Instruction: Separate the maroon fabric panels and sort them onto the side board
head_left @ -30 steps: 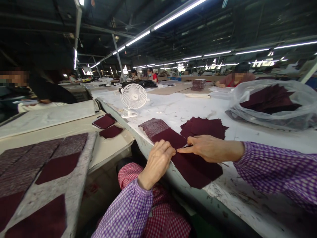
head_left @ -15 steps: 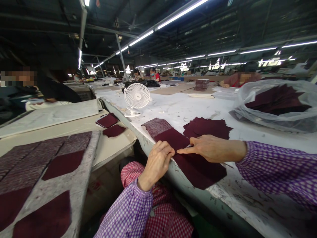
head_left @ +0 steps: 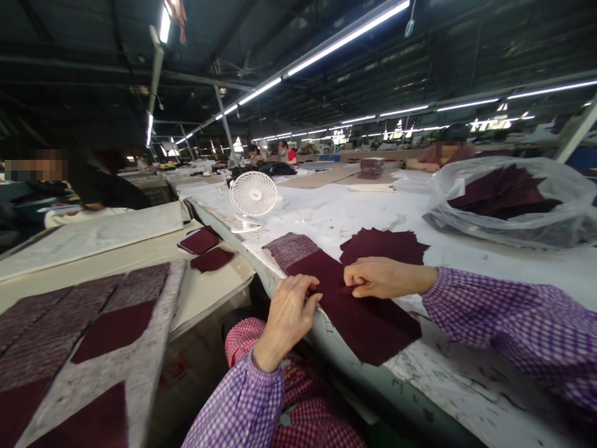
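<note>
A dark maroon fabric piece (head_left: 368, 330) lies flat at the edge of the white table (head_left: 317, 205), its front corner over the edge. Beyond it a speckled grey-maroon piece (head_left: 291, 247) adjoins it. My left hand (head_left: 291, 314) is at the fabric's left edge, thumb and fingers curved with a small gap between them. On the fabric's right side rests my right hand (head_left: 380, 277), its fingers curled together; whether they pinch any cloth is hidden. Just behind that hand is a fanned stack of maroon pieces (head_left: 387, 244).
A white fan (head_left: 253, 196) stands beyond the fabric. A clear plastic bag (head_left: 443, 214) of maroon pieces sits at right. At left, a lower table (head_left: 209, 292) bears maroon pieces and a board (head_left: 152, 354) with speckled panels. Several people are farther back.
My right index finger, earlier stretched toward the left fingertips, is now curled, and the right hand is farther from the left. My left thumb has parted from its fingers. The view has shifted slightly.
</note>
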`<state>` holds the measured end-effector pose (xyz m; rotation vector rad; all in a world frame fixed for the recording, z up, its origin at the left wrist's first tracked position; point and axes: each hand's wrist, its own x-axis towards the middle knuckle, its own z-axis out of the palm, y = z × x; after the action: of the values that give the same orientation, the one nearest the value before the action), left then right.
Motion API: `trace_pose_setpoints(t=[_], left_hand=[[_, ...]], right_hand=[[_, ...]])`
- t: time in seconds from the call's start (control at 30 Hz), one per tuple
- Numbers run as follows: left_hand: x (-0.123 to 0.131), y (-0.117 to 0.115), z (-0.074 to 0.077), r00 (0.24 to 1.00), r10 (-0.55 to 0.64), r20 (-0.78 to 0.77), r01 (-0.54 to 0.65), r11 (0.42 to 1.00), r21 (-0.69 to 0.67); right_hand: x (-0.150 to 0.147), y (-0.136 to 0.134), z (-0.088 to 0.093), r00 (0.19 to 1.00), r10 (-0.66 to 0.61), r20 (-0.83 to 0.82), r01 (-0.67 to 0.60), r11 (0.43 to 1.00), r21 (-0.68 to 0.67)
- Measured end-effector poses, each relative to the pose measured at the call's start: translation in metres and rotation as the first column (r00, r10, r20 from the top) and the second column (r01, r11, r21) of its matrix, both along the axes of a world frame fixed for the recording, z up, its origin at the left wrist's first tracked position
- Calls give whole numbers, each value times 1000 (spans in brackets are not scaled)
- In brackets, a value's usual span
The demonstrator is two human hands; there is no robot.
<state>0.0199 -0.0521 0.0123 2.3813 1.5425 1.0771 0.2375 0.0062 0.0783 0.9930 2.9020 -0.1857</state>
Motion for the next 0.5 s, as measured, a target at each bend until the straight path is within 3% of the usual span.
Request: trace_pose_setpoints(t=[0.1, 0.2, 0.27, 0.37, 0.43, 0.5], left_hand=[[4, 3, 5, 997, 0, -75, -2, 1000, -19], [7, 3, 11, 987, 13, -161, -13, 1000, 0], [10, 3, 14, 974, 33, -225, -21, 998, 52], [16, 5, 15, 954, 44, -297, -14, 994, 104], [21, 8, 13, 949, 35, -313, -8, 996, 89], [26, 12, 11, 950, 30, -312, -11, 998, 64]], right_hand=[[13, 15, 10, 992, 49, -117, -64, 989, -134], [39, 38, 16, 944, -167, -286, 129, 981, -146], [61, 56, 14, 861, -356, -362, 350, 933, -85], [86, 77, 3, 756, -552, -353, 608, 791, 66], [93, 83, -4, 741, -581, -337, 653, 739, 164], [91, 82, -7, 769, -541, -341, 631, 729, 264]])
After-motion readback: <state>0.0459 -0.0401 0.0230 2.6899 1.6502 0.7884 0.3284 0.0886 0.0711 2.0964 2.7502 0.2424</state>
